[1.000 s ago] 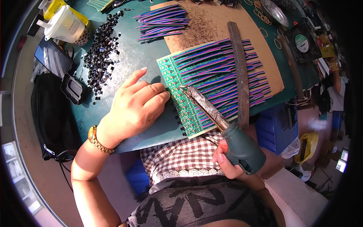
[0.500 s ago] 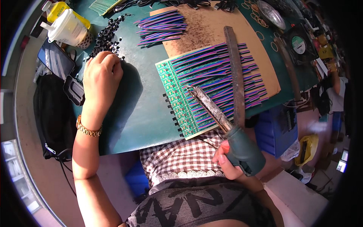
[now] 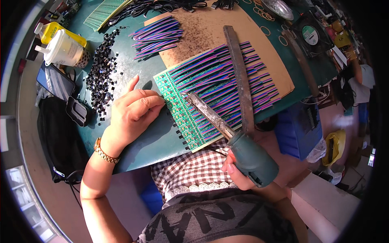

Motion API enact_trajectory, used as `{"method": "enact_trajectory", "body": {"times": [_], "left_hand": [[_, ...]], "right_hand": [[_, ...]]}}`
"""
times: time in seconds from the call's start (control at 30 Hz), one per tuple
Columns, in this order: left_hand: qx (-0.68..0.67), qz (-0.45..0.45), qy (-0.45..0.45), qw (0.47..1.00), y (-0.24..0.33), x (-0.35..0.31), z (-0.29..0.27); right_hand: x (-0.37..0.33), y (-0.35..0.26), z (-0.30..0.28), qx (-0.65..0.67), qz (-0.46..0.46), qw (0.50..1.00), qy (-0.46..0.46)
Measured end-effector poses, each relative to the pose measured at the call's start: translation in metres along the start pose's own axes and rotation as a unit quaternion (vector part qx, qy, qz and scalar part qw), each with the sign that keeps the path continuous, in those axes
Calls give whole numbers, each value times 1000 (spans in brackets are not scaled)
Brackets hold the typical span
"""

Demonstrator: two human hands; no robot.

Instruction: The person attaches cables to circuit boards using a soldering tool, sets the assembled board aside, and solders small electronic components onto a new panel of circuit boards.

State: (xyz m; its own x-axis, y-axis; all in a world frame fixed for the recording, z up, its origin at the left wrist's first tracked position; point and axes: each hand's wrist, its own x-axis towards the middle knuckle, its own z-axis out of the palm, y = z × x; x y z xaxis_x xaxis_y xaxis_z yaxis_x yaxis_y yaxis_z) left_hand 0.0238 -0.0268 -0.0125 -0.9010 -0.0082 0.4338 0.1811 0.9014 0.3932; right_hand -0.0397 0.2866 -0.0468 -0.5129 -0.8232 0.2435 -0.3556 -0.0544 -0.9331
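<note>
My right hand (image 3: 240, 175) grips a soldering iron (image 3: 253, 160) by its dark green handle. The iron's thick, worn metal barrel slants up-left, with its tip above the green circuit board panel (image 3: 187, 128) near the left edge. My left hand (image 3: 135, 111) is pinched at that edge on a small black connector, mostly hidden by the fingertips. Similar black connectors stick out along the edge below it. Rows of blue, pink and black wires (image 3: 210, 77) run right from the panel. A rusty metal bar (image 3: 239, 77) lies across them.
Left of the panel lies a pile of black connectors (image 3: 103, 77). Beyond are a bundle of cut wires (image 3: 158, 36), brown cardboard (image 3: 194, 36) and more green boards (image 3: 106, 14). A drink cup (image 3: 63, 48), a yellow bottle (image 3: 56, 32) and a phone (image 3: 56, 81) stand or lie at left.
My left hand has moved right from the connector pile to the panel's left edge. The soldering iron's tip has shifted slightly left with the view and stays over the panel.
</note>
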Motion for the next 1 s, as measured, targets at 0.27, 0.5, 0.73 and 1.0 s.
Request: {"method": "enact_trajectory", "body": {"times": [0.27,0.5,0.73,1.0], "left_hand": [[39,46,-8,998,4,1,-2],[50,45,-7,998,4,1,-2],[46,53,-9,997,5,0,-2],[52,60,-13,997,5,0,-2]], "right_hand": [[6,2,3,-20,-4,999,-25],[13,1,7,-10,10,999,-47],[22,-6,8,41,54,997,-47],[18,-6,7,-24,100,994,-31]]}}
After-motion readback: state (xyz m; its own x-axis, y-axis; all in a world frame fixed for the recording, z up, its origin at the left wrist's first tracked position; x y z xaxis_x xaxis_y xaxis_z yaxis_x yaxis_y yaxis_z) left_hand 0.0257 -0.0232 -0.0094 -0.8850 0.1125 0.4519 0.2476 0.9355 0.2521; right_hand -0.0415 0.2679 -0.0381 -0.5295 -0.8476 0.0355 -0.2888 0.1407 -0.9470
